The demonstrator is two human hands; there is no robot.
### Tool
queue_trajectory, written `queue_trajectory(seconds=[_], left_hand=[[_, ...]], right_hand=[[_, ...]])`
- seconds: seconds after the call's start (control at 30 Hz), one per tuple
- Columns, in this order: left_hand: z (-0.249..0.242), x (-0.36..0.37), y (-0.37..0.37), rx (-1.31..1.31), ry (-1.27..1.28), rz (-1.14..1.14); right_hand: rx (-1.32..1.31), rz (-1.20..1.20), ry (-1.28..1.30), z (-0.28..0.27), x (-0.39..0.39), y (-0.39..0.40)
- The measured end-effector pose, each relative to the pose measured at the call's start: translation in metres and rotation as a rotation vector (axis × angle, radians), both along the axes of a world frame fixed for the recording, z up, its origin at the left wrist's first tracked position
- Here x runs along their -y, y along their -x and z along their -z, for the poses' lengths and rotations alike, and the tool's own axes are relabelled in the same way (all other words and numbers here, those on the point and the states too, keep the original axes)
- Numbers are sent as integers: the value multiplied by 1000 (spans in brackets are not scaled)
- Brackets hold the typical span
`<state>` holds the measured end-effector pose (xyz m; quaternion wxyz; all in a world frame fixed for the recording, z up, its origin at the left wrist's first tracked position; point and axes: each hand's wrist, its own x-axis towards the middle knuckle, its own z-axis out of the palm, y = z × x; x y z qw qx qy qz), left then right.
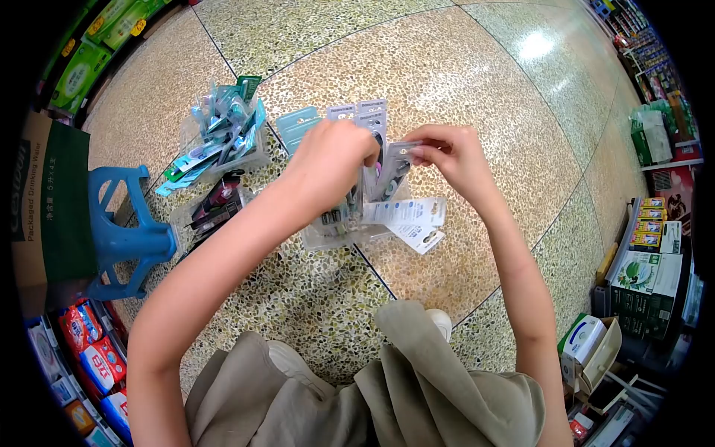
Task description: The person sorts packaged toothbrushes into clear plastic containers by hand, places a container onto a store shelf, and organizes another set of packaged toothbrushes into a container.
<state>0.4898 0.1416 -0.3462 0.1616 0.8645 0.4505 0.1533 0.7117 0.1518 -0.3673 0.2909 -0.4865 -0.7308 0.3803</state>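
Observation:
My right hand (450, 153) pinches the top corner of a narrow carded blister pack (393, 173) with a small dark item inside. Left of it, my left hand (335, 160) is closed, its fingertips down among the upright packs; what they grip is hidden. Both hands are over a clear plastic bin (324, 240) on the floor. Lavender-topped packs (371, 108) and teal cards (298, 123) stand behind my left hand. White hang-hole cards (417, 216) stick out over the bin's near right side.
To the left, a clear bin of teal packs (223, 138) and another with dark packs (220, 201) sit on the speckled floor. A blue plastic stool (130, 223) and a drinking-water carton (56, 208) stand beyond. Shelves of goods line both sides, with boxes (644, 268) at right.

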Motion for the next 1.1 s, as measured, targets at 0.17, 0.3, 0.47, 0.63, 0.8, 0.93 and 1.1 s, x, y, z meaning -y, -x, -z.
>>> queue_trajectory(seconds=[0.17, 0.3, 0.47, 0.63, 0.8, 0.93, 1.1], left_hand=[[11, -29, -5, -7, -5, -52], [17, -50, -3, -1, 51, -71], [27, -59, -7, -58, -38, -79], [32, -56, -12, -86, -68, -107], [35, -60, -11, -66, -26, -136], [34, -58, -7, -51, -110, -148], [23, -48, 4, 23, -233, -206]], right_hand=[[9, 17, 6, -2, 1, -1], [-10, 8, 16, -7, 2, -1], [-22, -60, 7, -14, 4, -3], [-17, -105, -13, -15, 7, -2], [-29, -51, -41, -11, 7, -1], [-62, 23, -13, -12, 5, -4], [-119, 92, -35, -9, 2, -11]])
